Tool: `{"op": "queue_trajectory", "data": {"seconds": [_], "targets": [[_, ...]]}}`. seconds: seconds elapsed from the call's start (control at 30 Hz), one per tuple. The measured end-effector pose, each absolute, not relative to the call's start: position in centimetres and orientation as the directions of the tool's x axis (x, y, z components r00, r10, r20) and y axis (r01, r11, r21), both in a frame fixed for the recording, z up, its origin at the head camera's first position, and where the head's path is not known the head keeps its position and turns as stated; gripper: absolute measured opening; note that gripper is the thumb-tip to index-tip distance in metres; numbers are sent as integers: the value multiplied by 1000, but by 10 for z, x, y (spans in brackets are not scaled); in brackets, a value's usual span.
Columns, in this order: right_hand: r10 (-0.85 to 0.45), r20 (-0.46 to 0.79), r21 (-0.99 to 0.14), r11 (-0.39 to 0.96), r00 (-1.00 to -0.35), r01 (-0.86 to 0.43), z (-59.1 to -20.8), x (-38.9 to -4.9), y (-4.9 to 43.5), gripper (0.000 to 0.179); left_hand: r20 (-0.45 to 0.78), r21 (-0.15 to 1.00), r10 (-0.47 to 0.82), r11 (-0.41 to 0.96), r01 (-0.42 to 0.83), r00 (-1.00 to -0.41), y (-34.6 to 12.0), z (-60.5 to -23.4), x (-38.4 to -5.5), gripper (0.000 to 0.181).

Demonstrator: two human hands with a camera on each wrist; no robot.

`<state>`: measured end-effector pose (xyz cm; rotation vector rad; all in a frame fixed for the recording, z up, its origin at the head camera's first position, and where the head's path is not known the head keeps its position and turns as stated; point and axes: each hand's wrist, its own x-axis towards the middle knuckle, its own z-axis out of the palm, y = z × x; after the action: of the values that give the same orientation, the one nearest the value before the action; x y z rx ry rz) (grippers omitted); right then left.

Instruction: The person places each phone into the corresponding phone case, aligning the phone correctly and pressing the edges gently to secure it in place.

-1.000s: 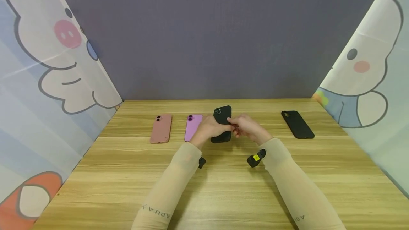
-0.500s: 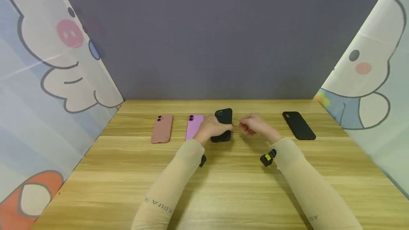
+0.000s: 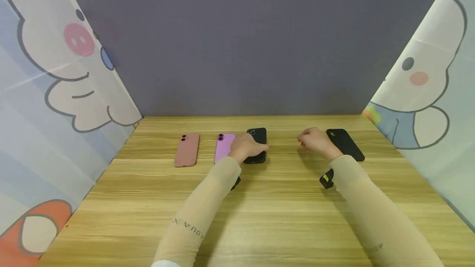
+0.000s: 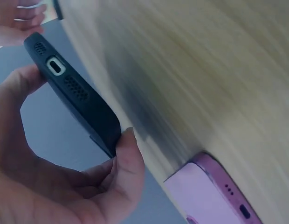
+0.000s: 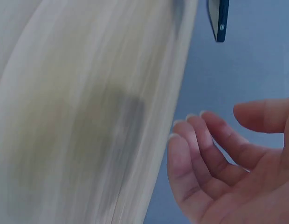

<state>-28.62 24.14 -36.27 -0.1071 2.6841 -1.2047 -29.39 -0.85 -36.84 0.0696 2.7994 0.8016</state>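
My left hand [image 3: 246, 147] grips a phone in a black case [image 3: 260, 136] by its two long edges, thumb on one side and fingers on the other. In the left wrist view the bottom edge of the cased phone [image 4: 74, 88], with its charging port and speaker holes, faces the camera, and a shadow falls on the wood beside it. To the right, my right hand [image 3: 314, 140] is over the table, holding nothing; its fingers [image 5: 179, 154] are loosely curved, thumb apart. It is nearest a black phone case [image 3: 346, 145] with a camera cutout.
Left of the black phone lies a purple phone [image 3: 223, 147], partly behind the left hand. Farther left is a pink phone [image 3: 187, 150]. A grey panel [image 3: 252, 44] stands behind the wooden table [image 3: 259, 226], and cartoon-printed cloths [image 3: 419, 90] flank it.
My right hand has left the edge of the black phone and moved right, toward the black case. My left hand keeps its grip, and the phone has come down slightly and sits flatter.
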Motion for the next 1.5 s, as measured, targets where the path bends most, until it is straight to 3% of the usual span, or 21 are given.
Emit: {"op": "queue_trajectory", "data": {"seconds": [0.2, 0.43, 0.63, 0.97, 1.2, 1.33, 1.5], "targets": [[-97, -132, -619, 785, -986, 6, -365, -284, 259, 32, -201, 457, 92, 889, -10, -975, -1, -372, -295, 52], [-67, -132, -540, 842, -989, 15, -364, -283, 279, 36, -155, 350, 112, 935, 51, -981, 6, -381, -292, 62], [-49, -159, -480, 877, -986, 34, -368, -285, 299, 25, -192, 250, 109, 966, 58, -975, 9, -384, -296, 61], [16, -171, -366, 927, -985, 79, -366, -293, 327, 20, -199, 68, 118, 992, 107, -973, 14, -380, -289, 76], [48, -219, -284, 952, -975, 111, -361, -292, 338, 81, -199, 49, 121, 992, 114, -972, 15, -379, -289, 75], [63, -247, -232, 965, -967, 122, -362, -291, 345, 85, -198, 36, 120, 993, 115, -973, 16, -381, -291, 77], [51, -265, -196, 975, -963, 105, -365, -290, 352, 74, -212, -24, 134, 990, 142, -968, 19, -384, -293, 75]]}}
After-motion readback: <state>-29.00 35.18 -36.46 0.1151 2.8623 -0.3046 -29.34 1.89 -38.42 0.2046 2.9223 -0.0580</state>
